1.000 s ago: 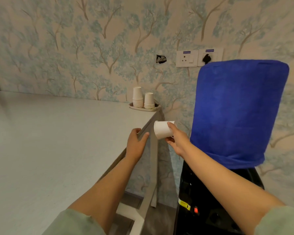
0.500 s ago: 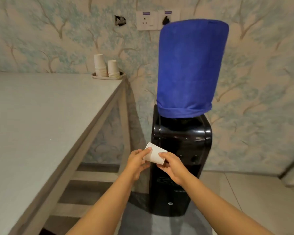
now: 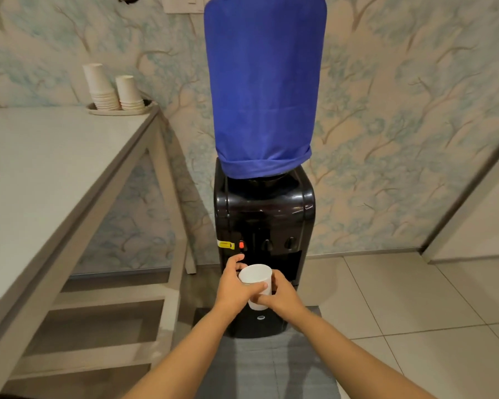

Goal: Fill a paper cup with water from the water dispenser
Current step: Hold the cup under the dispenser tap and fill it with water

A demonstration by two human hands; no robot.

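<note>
Both hands are wrapped around the cup (image 3: 255, 279). The left hand (image 3: 233, 286) curls round its upper wall with the thumb across the front just under the rim, and the right hand (image 3: 281, 296) grips the lower part from the other side. The cup is upright, mouth open toward the camera, and looks empty: only white shows inside.

It is held in front of the dispenser (image 3: 264, 226), below the row of taps (image 3: 267, 245) and level with the dark recess under them. Whether it already sits under a spout cannot be told; it seems just short of it.

On top of the dispenser stands the bottle under a blue cover (image 3: 264, 87). To the dispenser's left is a table (image 3: 41, 174), with stacked cups (image 3: 114, 87) on a tray at its far corner.

Judged from this, a cup has been fetched and brought to the machine. What is left is to set it under a tap, press, and fill.
</note>
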